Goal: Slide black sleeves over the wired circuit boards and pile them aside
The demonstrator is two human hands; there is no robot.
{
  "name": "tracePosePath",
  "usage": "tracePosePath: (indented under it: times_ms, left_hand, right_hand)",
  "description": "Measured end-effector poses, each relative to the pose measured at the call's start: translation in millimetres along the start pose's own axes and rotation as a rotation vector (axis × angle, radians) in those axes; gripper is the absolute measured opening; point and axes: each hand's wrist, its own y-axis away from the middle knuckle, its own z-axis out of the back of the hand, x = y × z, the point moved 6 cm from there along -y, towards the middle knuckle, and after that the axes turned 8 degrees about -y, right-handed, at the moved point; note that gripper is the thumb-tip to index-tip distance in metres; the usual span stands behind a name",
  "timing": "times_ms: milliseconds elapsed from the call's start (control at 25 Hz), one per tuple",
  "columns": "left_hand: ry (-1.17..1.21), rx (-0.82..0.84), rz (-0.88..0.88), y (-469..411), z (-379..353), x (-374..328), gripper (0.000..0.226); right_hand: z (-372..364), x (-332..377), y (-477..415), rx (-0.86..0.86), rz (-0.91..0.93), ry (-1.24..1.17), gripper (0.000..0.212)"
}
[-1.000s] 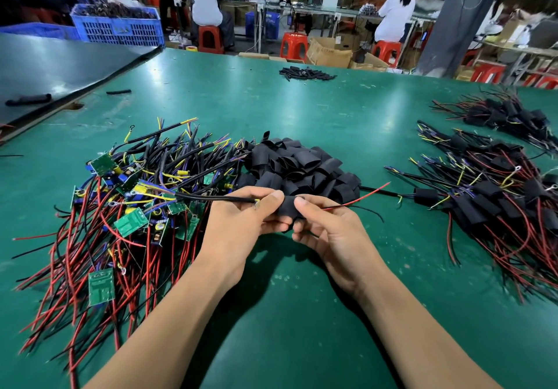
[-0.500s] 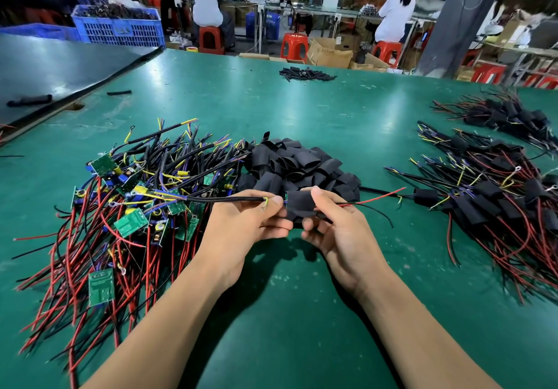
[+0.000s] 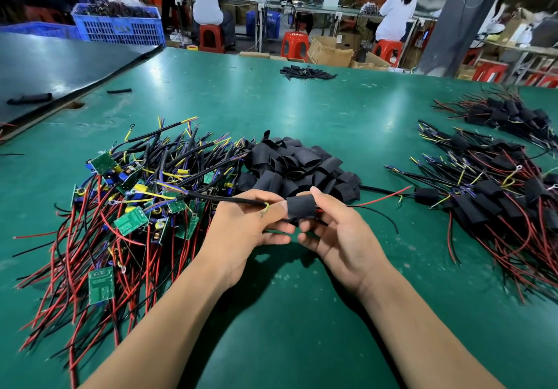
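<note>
My right hand pinches a black sleeve between thumb and fingers; the sleeve sits over a wired board that it hides. My left hand pinches the black cable of that board, whose yellow-tipped end sticks out by the thumb. Red and black wires run out to the right of the sleeve. Behind my hands lies a heap of loose black sleeves. To the left is a tangle of bare green circuit boards with wires. On the right lies a pile of sleeved boards.
A second pile of sleeved boards lies at the far right, and a small heap of black sleeves at the green table's far edge. A dark table adjoins on the left. People sit on red stools beyond.
The sleeve has slid rightward off my left fingertips and now stands clear in my right hand. Both hands have lifted slightly and parted.
</note>
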Motion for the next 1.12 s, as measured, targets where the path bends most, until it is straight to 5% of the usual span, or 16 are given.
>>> tracePosePath:
  times_ms: [280,600,840,1120]
  left_hand:
    - [-0.069,0.098,0.017,2.9,-6.3,3.7,0.015]
    - [-0.064,0.022,0.034,0.7,-0.6,2.3,0.007]
    - [0.009,0.018,0.115,-4.7,4.6,0.9,0.011]
    - [0.031,-0.001,0.133,-9.2,8.9,4.9,0.01]
  right_hand:
    - [-0.7,0.0,2.6,0.007,-0.06,0.015,0.029]
    - [0.5,-2.8,1.1,-0.009,-0.072,0.046,0.027]
    - [-4.7,-4.7,3.1,0.152,-0.12,0.192,0.044]
    - [-9.6,-9.1,8.6,0.225,-0.202,0.193,0.029]
